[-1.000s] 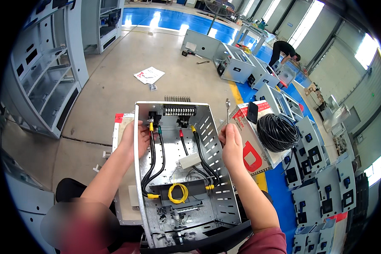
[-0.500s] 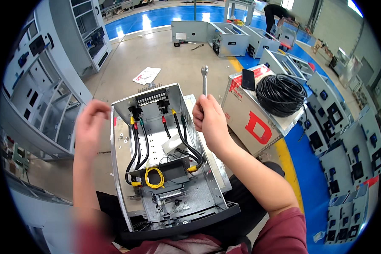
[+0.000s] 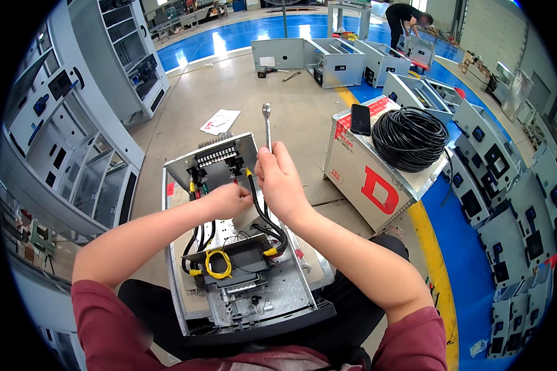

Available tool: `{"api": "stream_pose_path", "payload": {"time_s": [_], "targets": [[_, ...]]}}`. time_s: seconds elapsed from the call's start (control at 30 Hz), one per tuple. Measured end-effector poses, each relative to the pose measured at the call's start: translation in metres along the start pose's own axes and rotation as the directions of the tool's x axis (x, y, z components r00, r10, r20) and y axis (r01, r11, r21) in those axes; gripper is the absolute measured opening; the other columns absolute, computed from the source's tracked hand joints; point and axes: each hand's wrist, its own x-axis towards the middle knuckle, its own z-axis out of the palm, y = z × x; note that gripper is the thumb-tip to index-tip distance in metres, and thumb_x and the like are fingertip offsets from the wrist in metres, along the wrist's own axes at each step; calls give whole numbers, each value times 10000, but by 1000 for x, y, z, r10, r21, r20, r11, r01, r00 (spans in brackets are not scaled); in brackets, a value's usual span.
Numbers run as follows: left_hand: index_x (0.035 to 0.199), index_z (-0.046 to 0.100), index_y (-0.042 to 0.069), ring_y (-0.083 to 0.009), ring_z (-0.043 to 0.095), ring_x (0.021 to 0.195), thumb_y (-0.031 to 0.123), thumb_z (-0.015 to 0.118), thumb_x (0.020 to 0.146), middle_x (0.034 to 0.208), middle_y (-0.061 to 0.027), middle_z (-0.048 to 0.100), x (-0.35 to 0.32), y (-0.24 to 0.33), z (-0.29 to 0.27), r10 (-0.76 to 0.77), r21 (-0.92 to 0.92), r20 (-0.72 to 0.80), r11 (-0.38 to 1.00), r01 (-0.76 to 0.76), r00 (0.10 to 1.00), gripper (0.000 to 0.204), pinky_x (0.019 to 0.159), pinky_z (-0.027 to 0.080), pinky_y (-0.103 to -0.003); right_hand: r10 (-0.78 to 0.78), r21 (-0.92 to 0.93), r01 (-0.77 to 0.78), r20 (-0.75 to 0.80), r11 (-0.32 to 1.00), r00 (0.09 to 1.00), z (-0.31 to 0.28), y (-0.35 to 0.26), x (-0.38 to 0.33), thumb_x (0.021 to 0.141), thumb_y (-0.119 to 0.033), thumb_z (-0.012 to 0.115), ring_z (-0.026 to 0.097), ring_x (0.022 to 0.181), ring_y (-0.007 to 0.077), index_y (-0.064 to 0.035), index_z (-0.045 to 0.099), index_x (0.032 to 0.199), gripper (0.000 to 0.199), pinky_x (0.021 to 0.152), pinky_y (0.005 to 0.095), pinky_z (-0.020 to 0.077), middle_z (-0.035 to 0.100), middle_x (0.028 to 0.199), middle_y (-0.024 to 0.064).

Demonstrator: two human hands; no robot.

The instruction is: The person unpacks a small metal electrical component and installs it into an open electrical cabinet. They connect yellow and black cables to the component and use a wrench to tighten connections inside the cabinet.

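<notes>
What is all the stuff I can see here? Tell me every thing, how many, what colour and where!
Open metal box: one, grey, on the floor before the person.
Thick cables: several, black with yellow ends, inside the box.
Thin wire loop: one, yellow, middle of the box.
Wrench: one, silver, upright above the box.
Crate: one, white and red, right of the box.
Cable coil: one, black, on the crate.
Phone: one, black, on the crate beside the coil.
Paper sheet: one, white and red, on the floor behind the box.
Cabinets: many, grey, around the hall.
Another person: one, in black, bending far off.
Left hand: reaching into the box.
Right hand: gripping the wrench.
</notes>
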Motion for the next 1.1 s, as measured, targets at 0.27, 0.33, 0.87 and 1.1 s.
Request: {"api": "stream_pose_path", "payload": {"time_s": [0.27,0.33,0.87,1.1], "targets": [[1297,688,28,-239,720,900,310,509,1075,1109,-118,709,15,-17,8,-55,-432,332,879,204,942,401,847,625,-376,39,-4,-38,46,999,998,12,-4,2,1124,-266,471,366,691,40,-101,471,1027,191,584,235,322,419,788,-52],[1340,658,45,-236,711,958,333,496,1088,1155,-120,689,15,-16,12,-18,-468,336,864,184,942,416,866,616,-389,49,4,-49,44,999,998,11,-1,5,1124,-264,472,363,690,38,-102,472,1028,188,579,232,316,419,789,-54],[1021,769,82,-187,594,964,423,856,855,1085,-110,688,24,-11,46,-233,-751,132,610,251,963,389,842,477,-388,85,-112,-80,43,991,995,17,-5,7,1114,-231,477,329,604,36,-103,457,969,195,514,225,284,397,731,-52],[1130,732,69,-200,545,938,343,770,906,1040,-116,585,17,-10,30,-199,-791,133,569,225,971,356,807,455,-401,104,-217,-84,84,973,991,9,-6,3,1103,-254,486,440,746,69,-56,507,1054,205,651,267,401,510,838,-11]]}}
